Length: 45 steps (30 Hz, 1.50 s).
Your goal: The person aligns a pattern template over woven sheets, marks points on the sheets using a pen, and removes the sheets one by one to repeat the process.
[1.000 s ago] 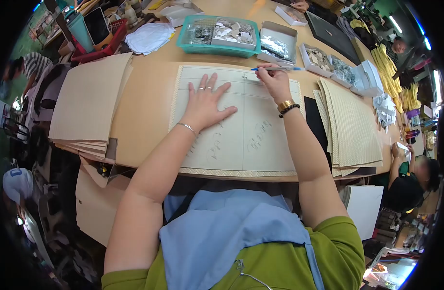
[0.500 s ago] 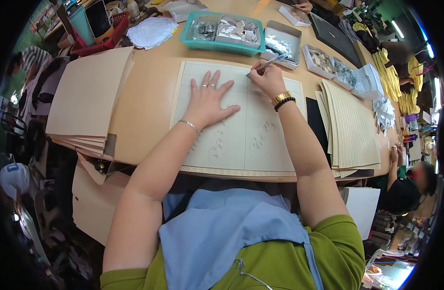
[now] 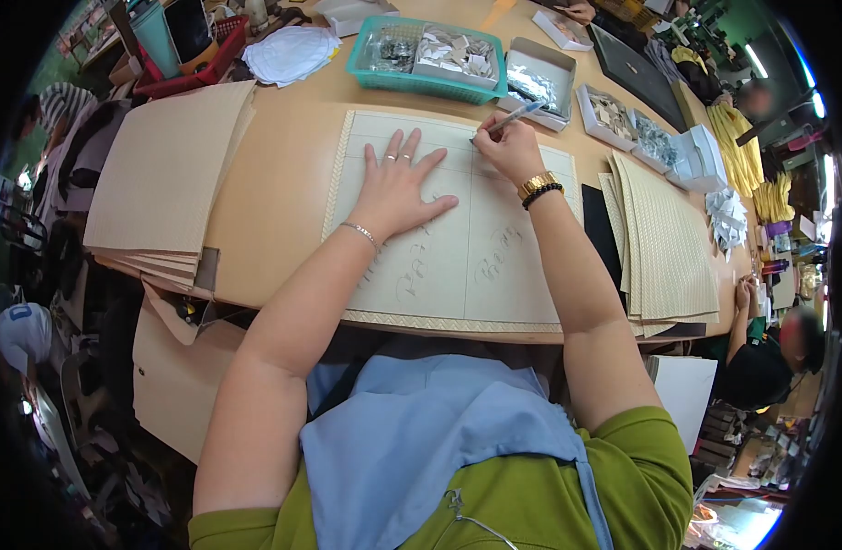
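Observation:
A large pale sheet (image 3: 421, 284) with a patterned border lies on the table in front of me. Ruled lines cross it, and handwriting runs over its lower part. My left hand (image 3: 398, 188) rests flat on the sheet's left half, fingers spread, holding nothing. In my right hand (image 3: 510, 151) is a pen (image 3: 522, 114), gripped near its lower end with the tip at the sheet's upper part, close to the vertical middle line. Whether the tip touches the surface is too small to tell.
Stacks of patterned sheets lie left (image 3: 164, 174) and right (image 3: 669, 243). Beyond my sheet stand a teal basket (image 3: 421, 90) and an open white box (image 3: 557, 64) with small pieces. Further right are more small boxes (image 3: 607, 117). Other people sit around the table.
The view has shifted very slightly. My left hand stays flat on the sheet and my right hand still holds the pen near the same spot.

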Motion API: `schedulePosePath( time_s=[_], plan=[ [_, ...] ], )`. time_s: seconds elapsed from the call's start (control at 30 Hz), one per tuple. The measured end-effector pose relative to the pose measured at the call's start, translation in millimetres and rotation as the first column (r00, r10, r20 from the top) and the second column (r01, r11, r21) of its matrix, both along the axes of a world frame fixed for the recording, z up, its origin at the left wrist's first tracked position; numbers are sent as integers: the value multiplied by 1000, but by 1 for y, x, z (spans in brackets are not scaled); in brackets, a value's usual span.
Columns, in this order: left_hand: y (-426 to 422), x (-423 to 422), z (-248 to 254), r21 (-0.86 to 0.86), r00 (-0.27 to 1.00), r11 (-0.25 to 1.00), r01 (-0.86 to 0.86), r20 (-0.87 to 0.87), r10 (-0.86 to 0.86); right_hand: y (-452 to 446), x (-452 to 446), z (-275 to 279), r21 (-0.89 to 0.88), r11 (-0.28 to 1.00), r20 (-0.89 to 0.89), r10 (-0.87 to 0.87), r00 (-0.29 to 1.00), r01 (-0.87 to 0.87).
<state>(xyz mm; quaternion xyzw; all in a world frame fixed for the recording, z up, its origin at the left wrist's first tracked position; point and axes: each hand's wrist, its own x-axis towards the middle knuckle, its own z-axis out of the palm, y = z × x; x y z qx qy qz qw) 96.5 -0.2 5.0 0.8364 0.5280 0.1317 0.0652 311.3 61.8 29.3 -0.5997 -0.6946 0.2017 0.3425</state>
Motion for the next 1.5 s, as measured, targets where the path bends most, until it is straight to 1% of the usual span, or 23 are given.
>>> schedulePosePath(
  time_s=[0.23,0.33,0.43,0.53,0.63,0.83,0.93,1.03,1.23,1.33,1.43,1.5],
  plan=[
    [0,0,-1,5,1000,1000,-2,-5,2,0,1,-2,-13,1000,-28,26,999,-26],
    [0,1,0,-9,1000,1000,-5,-11,5,1,0,-5,6,1000,-51,12,999,-12],
    [0,1,1,-14,1000,1000,-5,-15,5,-2,2,0,-40,999,-26,28,999,-29],
    [0,1,1,-12,1000,1000,-5,-22,4,2,6,-7,6,1000,-183,-27,983,29],
    [0,1,1,-8,1000,1000,-7,-25,7,2,10,-10,-30,999,-192,-44,980,39],
    [0,1,0,-1,1000,1000,-3,-27,3,4,9,-14,7,1000,-94,-7,996,8],
    [0,1,0,-4,1000,1000,-5,-28,5,0,5,-8,16,1000,-62,-20,998,21],
    [0,1,-1,4,999,1000,-4,-32,4,-1,7,-7,-4,1000,-54,1,999,-1],
    [0,0,-2,3,1000,1000,-3,-23,3,-2,6,-6,8,1000,-42,4,999,-4],
    [0,1,-1,4,1000,1000,-2,-17,3,0,6,-9,28,999,-55,-25,998,26],
    [0,0,-3,7,1000,1000,0,-12,0,-2,7,-6,8,1000,-37,-5,999,5],
    [1,0,-2,11,1000,1000,-1,-8,1,2,7,-11,25,1000,-54,-7,999,9]
  ],
)
